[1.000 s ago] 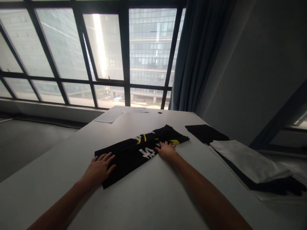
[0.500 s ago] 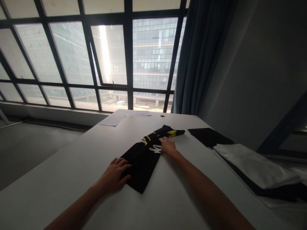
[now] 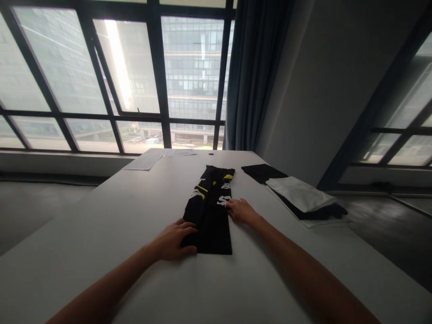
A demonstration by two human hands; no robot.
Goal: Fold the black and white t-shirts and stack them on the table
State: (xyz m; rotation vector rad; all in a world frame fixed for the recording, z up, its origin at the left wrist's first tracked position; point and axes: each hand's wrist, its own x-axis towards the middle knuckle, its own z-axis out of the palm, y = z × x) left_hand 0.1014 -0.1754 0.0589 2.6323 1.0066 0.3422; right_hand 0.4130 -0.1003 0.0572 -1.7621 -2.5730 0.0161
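A black shirt [image 3: 213,234] with white and yellow print lies on the white table [image 3: 141,211], folded into a long narrow strip. Its near end is straight and smooth, while the far end looks a little rumpled. My left hand [image 3: 177,238] rests on the near left corner, fingers spread over the cloth. At the right edge, beside the white lettering, my right hand [image 3: 240,210] has its fingers drawn together on the fabric. The thumb of that hand is partly hidden.
Along the table's right side lie a folded black cloth [image 3: 263,172] and a stack with a white folded cloth [image 3: 300,193] on top. Paper sheets [image 3: 143,162] lie at the far left corner. A blue curtain [image 3: 254,76] hangs beyond the table.
The shirt has swung from a slant to nearly straight away from me, and the part jutting out at its far right is tucked in. My view has turned right.
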